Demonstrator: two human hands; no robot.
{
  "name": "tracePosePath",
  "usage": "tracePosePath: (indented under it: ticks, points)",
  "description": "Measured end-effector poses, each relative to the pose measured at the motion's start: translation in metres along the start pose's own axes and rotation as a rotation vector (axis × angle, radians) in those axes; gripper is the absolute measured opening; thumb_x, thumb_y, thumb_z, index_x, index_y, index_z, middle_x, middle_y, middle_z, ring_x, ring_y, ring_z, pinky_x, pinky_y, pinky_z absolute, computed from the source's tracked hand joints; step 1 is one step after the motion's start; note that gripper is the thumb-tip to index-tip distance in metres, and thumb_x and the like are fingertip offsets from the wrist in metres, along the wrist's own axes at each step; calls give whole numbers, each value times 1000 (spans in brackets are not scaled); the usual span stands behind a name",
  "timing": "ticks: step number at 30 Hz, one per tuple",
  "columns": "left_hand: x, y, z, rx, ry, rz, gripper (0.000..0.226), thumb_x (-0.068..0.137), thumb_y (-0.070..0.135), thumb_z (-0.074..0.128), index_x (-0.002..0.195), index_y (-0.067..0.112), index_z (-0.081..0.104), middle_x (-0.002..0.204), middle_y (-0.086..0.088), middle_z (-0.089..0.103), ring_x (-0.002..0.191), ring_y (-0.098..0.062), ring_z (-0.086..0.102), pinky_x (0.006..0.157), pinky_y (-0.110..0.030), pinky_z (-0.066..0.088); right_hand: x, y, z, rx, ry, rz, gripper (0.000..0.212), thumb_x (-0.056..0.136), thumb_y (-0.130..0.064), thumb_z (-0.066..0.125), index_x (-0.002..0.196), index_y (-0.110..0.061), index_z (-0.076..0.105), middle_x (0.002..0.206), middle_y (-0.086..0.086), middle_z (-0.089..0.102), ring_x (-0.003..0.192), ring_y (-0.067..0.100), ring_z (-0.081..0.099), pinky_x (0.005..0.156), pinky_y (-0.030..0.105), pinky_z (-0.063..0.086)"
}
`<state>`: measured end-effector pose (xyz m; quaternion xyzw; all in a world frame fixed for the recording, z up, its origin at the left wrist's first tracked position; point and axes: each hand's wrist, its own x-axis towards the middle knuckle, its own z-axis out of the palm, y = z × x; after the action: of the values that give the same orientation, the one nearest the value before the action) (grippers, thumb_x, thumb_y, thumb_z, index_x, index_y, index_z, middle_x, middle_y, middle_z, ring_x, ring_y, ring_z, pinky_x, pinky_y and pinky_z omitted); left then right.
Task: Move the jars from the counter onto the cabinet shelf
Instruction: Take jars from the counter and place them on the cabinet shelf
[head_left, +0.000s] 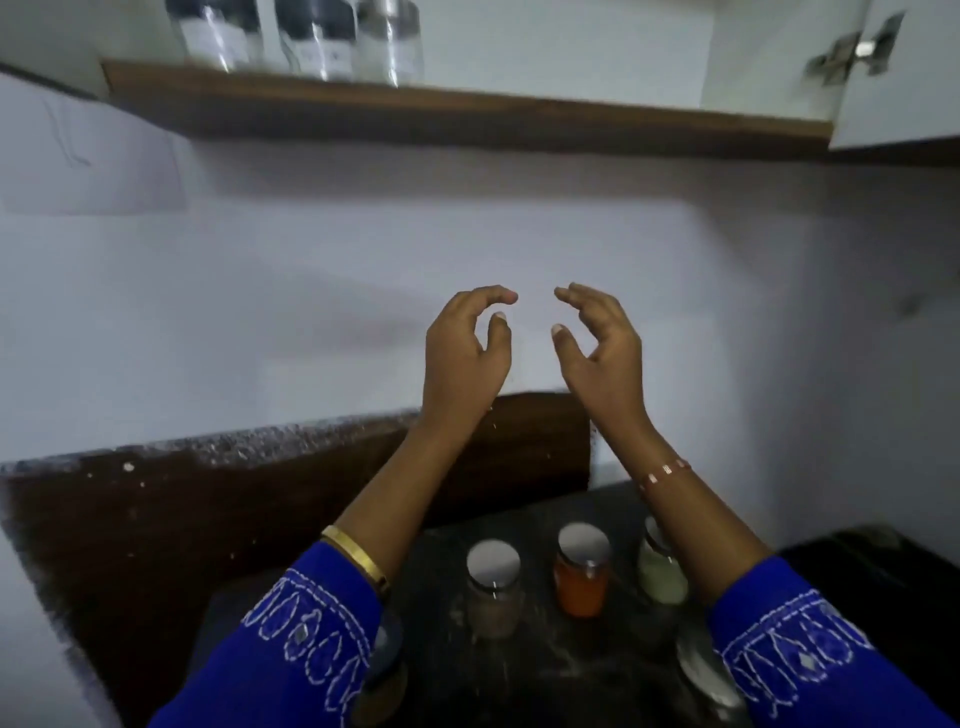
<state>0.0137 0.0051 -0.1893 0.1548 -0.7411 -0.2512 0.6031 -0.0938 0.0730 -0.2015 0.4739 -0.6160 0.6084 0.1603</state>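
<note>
Both my hands are raised in front of the white wall, well above the counter and below the shelf. My left hand (467, 353) and my right hand (597, 348) hold nothing, fingers curled and apart, facing each other. On the dark counter (545, 670) below stand a brown-filled jar (492, 587), an orange-filled jar (582, 571) and a pale green jar (661, 571), all with silver lids. Partly hidden by my sleeves are another jar (382, 670) and a jar (709, 680) near the bottom edge. Clear jars (311, 36) stand on the wooden cabinet shelf (467, 111) at the top left.
An open white cabinet door (898, 78) with a metal hinge hangs at the top right. A dark brown speckled ledge (208, 499) runs behind the counter on the left. The shelf has bare room to the right of the clear jars.
</note>
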Motion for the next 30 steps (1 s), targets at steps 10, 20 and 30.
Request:
tracePosePath:
  ticks: [10, 20, 30]
  points:
    - [-136, -23, 38, -205, -268, -321, 26, 88, -2, 50, 108, 5, 65, 110, -6, 66, 101, -7, 58, 87, -3, 42, -170, 66, -42, -180, -11, 452, 37, 85, -1, 60, 122, -5, 58, 130, 11, 57, 122, 19, 51, 105, 34, 43]
    - [-246, -21, 60, -287, -504, -682, 28, 89, -3, 49, 113, 4, 61, 114, -6, 64, 98, -3, 55, 75, 7, 40, -252, 103, -101, -286, 41, 740, 38, 86, -2, 59, 124, -3, 57, 129, 15, 54, 119, 24, 53, 103, 28, 43]
    - [-280, -23, 120, -186, -568, -906, 30, 90, -1, 44, 115, 4, 60, 117, -10, 64, 97, -10, 55, 77, -13, 42, -262, 173, -136, -304, -156, 858, 56, 80, -13, 69, 133, -6, 48, 135, 14, 48, 123, 27, 50, 106, 39, 43]
